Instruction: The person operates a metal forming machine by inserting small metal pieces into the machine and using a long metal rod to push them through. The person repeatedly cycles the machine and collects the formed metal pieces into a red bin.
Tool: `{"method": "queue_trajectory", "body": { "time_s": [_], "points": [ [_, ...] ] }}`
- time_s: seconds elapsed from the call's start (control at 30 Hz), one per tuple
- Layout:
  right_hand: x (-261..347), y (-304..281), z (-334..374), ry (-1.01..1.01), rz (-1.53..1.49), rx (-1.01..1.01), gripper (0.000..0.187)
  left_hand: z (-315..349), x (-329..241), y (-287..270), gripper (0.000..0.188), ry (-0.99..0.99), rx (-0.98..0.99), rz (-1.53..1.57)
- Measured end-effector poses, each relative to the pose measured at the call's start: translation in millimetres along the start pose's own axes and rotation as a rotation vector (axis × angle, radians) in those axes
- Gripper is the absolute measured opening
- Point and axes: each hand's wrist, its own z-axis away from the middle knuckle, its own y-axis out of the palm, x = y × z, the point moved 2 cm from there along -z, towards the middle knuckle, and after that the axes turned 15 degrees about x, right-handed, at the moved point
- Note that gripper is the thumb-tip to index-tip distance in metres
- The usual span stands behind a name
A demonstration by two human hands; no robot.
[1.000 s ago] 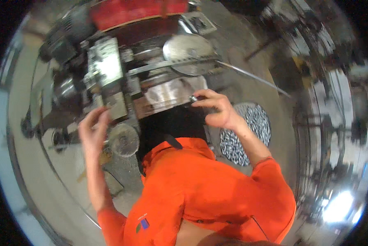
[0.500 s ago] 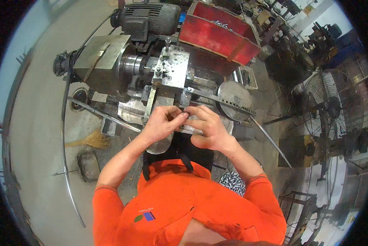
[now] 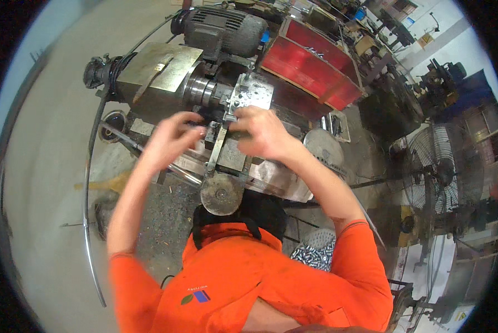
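A small lathe-like machine stands in front of me, with a bright metal block (image 3: 254, 93) beside its round spindle (image 3: 202, 90). My left hand (image 3: 171, 141) is over the left of the machine below the spindle, blurred, thumb and fingers apart; I make out nothing in it. My right hand (image 3: 263, 132) is at the near edge of the block, fingers bent inward near a small metal piece; what they grip, if anything, is hidden. Between the hands runs a flat metal bar (image 3: 218, 145). A round metal disc (image 3: 221, 194) sits at the machine's near end.
A dark motor (image 3: 224, 30) and a red box (image 3: 310, 66) with metal pieces stand behind. Shiny small parts fill a basket (image 3: 314, 255) by my right side. A long rod (image 3: 88, 244) is on the left, a standing fan (image 3: 435, 166) on the right.
My hands were together over the near end of the machine. They have parted and moved forward, the left toward the spindle side, the right to the block. The view has shifted slightly.
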Motion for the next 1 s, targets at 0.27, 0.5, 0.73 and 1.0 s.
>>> {"method": "queue_trajectory", "body": {
  "time_s": [0.27,0.5,0.73,1.0],
  "points": [
    [-61.9,35.4,-90.0,0.256,0.144,-0.015,0.027,178.0,70.5,-133.6,0.046,-0.642,-0.478,-1.013],
    [-76.0,49.2,-95.8,0.208,-0.080,-0.081,0.025,269.1,145.5,-104.2,0.047,-0.812,-0.533,-0.557],
    [-73.5,43.9,-98.4,0.126,-0.088,0.022,0.032,260.8,152.3,-105.5,0.038,-0.798,-0.603,-0.532],
    [-74.7,37.8,-102.4,0.126,-0.125,0.109,0.030,281.3,180.1,-156.7,0.018,-0.950,-0.583,-1.014]
  ]
}}
